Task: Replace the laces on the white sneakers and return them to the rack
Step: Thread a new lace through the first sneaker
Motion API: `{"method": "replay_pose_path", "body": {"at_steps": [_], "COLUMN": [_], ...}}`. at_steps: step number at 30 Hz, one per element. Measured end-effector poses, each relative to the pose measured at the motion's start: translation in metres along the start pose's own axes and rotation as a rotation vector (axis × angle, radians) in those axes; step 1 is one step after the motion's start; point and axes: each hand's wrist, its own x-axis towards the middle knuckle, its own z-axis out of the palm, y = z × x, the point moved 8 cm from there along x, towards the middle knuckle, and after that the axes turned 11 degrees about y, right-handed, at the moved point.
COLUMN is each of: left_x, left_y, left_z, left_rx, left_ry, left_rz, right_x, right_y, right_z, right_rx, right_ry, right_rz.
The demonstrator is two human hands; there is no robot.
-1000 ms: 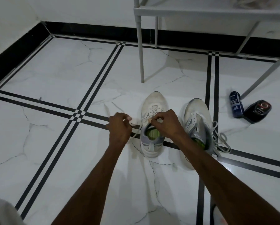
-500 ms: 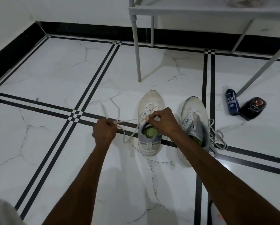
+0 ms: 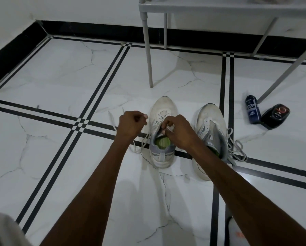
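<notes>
Two white sneakers stand on the tiled floor, toes pointing away from me. The left sneaker (image 3: 163, 107) has a green insole and a white lace (image 3: 143, 142) partly threaded, its loose ends trailing on the floor to its left. My left hand (image 3: 131, 124) is closed on that lace just left of the shoe. My right hand (image 3: 179, 132) pinches the lace at the shoe's tongue. The right sneaker (image 3: 208, 116) leans beside it, its grey lace (image 3: 235, 148) loose on the floor.
A grey metal rack (image 3: 148, 50) stands at the back against the wall, with slanted legs on the right. A blue bottle (image 3: 252, 110) and a black container (image 3: 275, 115) lie on the floor to the right of the shoes.
My left hand, which had pulled the lace out to the left, has come back close to the left sneaker. My right hand stays at the tongue.
</notes>
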Motion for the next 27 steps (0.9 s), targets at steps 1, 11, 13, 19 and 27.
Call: {"method": "replay_pose_path", "body": {"at_steps": [1, 11, 13, 19, 27], "left_x": [-0.004, -0.01, -0.011, -0.003, 0.024], "left_y": [0.006, -0.001, -0.001, -0.019, 0.035], "left_z": [0.009, 0.038, 0.04, -0.007, -0.031], "left_rx": [0.003, -0.034, -0.043, -0.232, -0.186], "left_ry": [-0.051, -0.266, -0.344, -0.045, -0.245], "left_rz": [0.01, -0.257, -0.328, -0.456, -0.109], "right_x": [-0.002, -0.011, -0.012, -0.008, 0.034], "right_y": [0.0, 0.0, -0.002, -0.003, -0.071], "right_z": [-0.005, -0.02, -0.02, -0.021, -0.011], "right_rx": [-0.022, -0.111, -0.116, -0.117, 0.196], "right_ry": [0.026, 0.043, 0.026, -0.069, -0.241], "right_rz": [-0.006, 0.072, 0.086, 0.111, 0.01]}}
